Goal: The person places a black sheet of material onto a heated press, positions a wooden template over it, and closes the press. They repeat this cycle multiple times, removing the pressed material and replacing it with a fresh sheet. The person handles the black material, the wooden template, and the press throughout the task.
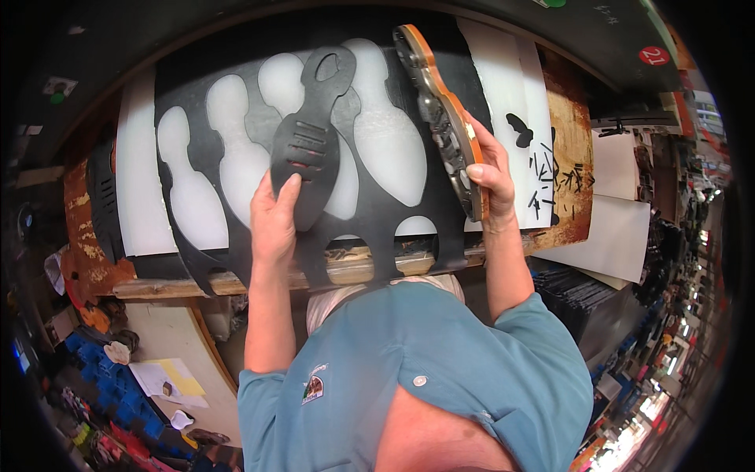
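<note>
My left hand [275, 216] pinches a black sole-shaped cutout [303, 177] by its edge, thumb on top. The piece has an oval hole at its narrow far end and several slots across its wide part. In my right hand [491, 177] is a cutting die [440, 118], tilted on edge, with an orange outer side and dark metal inner parts. Beneath both hands lies a black sheet [397, 220] with several sole-shaped openings, through which a white board [515, 71] shows. The sheet's near strips hang over the bench edge.
A worn wooden ledge [181, 288] runs along the near side. Small black scraps [519, 130] lie on the board at right. A dark machine beam [236, 39] spans the far side. White sheets [605, 236] and stacked black sheets [578, 303] are at right, a pale side table [169, 330] at lower left.
</note>
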### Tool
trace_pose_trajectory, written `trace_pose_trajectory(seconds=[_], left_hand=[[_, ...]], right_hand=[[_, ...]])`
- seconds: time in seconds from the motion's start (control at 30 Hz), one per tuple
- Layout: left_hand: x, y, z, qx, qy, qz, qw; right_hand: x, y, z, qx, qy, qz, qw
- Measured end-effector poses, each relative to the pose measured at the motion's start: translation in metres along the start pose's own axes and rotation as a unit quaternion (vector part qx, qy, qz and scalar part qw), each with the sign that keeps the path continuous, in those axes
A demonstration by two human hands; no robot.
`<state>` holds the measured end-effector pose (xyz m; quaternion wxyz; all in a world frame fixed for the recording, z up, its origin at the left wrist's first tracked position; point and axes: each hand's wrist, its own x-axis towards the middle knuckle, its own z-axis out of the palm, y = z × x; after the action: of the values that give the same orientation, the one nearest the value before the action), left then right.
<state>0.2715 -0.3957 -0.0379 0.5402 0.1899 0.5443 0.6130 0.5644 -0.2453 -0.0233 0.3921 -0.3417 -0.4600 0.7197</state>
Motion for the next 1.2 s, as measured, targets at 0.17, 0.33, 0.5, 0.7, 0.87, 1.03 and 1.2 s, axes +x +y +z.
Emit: trace_pose_trajectory(seconds=[0.17, 0.33, 0.5, 0.7, 0.87, 1.03, 1.2], left_hand=[[0.001, 0.024, -0.057, 0.113, 0.056, 0.057, 0.99], [0.026, 0.075, -0.201, 0.26, 0.231, 0.123, 0.93], [0.074, 0.154, -0.413, 0.398, 0.377, 0.159, 0.821], [0.102, 0.21, -0.581, 0.636, 0.443, 0.052, 0.63], [0.108, 0.21, -0.595, 0.741, 0.464, 0.004, 0.486], [0.084, 0.19, -0.489, 0.7, 0.49, 0.104, 0.51], [0.029, 0.102, -0.267, 0.584, 0.274, 0.318, 0.695]], right_hand=[[0.005, -0.011, -0.02, -0.282, 0.026, -0.069, 0.957], [0.021, 0.011, -0.024, -0.606, 0.005, -0.168, 0.777], [0.023, 0.019, -0.025, -0.62, 0.009, -0.179, 0.764], [0.031, 0.012, -0.027, -0.637, -0.004, -0.165, 0.753], [0.035, 0.011, -0.032, -0.635, -0.027, -0.145, 0.758], [0.016, 0.021, -0.048, -0.57, 0.032, -0.201, 0.796], [-0.013, 0.042, -0.082, -0.547, 0.079, -0.254, 0.794]])
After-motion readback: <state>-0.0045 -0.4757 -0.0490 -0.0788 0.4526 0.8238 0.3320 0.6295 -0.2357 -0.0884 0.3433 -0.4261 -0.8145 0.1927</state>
